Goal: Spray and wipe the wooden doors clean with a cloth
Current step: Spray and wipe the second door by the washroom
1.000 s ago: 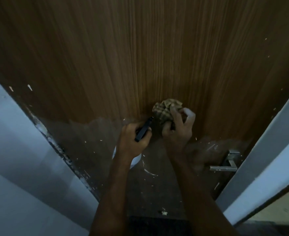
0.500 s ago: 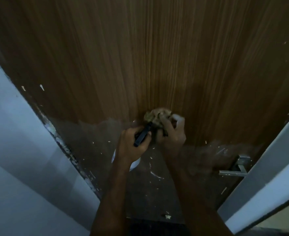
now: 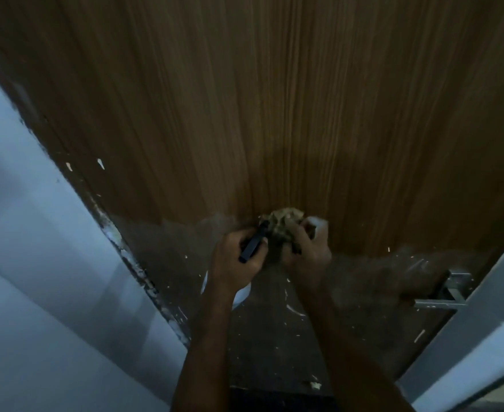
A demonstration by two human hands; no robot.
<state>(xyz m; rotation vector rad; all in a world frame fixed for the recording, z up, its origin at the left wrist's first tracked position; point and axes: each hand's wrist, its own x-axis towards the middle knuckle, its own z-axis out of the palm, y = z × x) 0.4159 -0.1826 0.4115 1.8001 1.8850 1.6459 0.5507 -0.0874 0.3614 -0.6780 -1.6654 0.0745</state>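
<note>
No writing legible; right hand (image 3: 305, 251) grips cloth (image 3: 283, 223) against door (image 3: 274, 114).

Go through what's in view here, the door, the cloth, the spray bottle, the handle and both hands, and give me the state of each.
wooden door: upper part clean, lower part dusty and paint-flecked
cloth: crumpled, against the door
spray bottle: held, nozzle toward the cloth
door handle: level, untouched
left hand: grips the bottle
right hand: grips the cloth

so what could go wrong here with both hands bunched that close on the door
The spray bottle nozzle in the left hand sits right beside the cloth, so a squeeze may wet the right hand rather than the wooden door. A wide sideways wipe could knock knuckles on the metal handle. The dried pale flecks may only smear.
</note>
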